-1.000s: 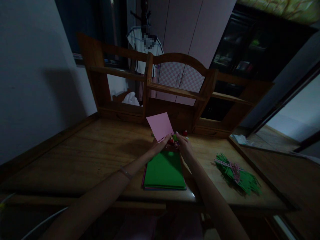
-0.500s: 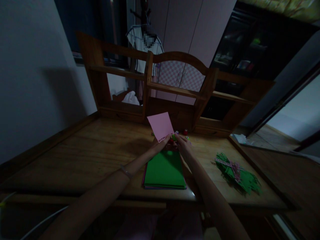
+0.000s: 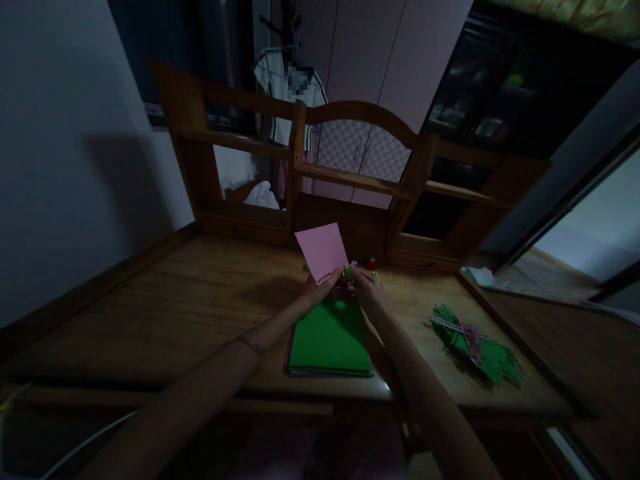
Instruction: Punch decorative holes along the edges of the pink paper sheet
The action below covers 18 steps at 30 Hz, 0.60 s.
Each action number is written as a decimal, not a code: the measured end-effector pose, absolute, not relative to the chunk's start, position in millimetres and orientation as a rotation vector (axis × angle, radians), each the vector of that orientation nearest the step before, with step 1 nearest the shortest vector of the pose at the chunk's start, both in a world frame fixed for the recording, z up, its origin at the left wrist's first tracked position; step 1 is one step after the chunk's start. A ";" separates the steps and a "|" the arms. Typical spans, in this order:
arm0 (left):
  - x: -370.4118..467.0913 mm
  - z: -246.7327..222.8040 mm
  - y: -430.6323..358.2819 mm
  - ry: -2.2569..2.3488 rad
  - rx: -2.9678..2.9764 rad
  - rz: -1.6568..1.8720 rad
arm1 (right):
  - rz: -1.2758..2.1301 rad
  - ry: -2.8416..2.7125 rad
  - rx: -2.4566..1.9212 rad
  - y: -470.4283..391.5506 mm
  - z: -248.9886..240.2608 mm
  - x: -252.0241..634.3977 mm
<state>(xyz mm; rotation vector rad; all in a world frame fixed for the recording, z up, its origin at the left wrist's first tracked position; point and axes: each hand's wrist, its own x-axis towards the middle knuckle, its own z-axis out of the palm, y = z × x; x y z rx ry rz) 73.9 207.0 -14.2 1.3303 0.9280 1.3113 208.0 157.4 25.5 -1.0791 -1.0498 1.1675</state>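
Note:
A sheet of pink paper with a row of small punched holes along its near edge tilts up over the desk. My left hand is closed on its near corner, thumb on top. My right hand is closed round a small green and red hole punch at the paper's right edge; fingers partly cover it, and its details are dim. Just below both hands lies a stack of paper with green sheets on top and pink and purple edges beneath.
Behind my right hand stand a small red punch and other small coloured pieces. To the right lies a heap of green paper scraps with pink punched strips on it. A wooden shelf unit rises along the desk's back.
Almost nothing differs. Both hands keep their places on the paper and the punch, and the view has shifted very slightly.

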 end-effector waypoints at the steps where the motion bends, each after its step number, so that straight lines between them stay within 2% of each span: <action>1: 74.2 -14.7 207.8 0.922 1.320 1.311 | 1.164 -1.049 -1.079 157.1 26.0 208.2; 11: 74.4 -10.8 204.7 0.867 1.295 1.218 | 1.148 -1.081 -1.045 150.2 32.5 205.1; 18: 74.4 -6.4 202.1 0.869 1.284 1.300 | 1.142 -1.067 -1.042 153.1 32.0 206.2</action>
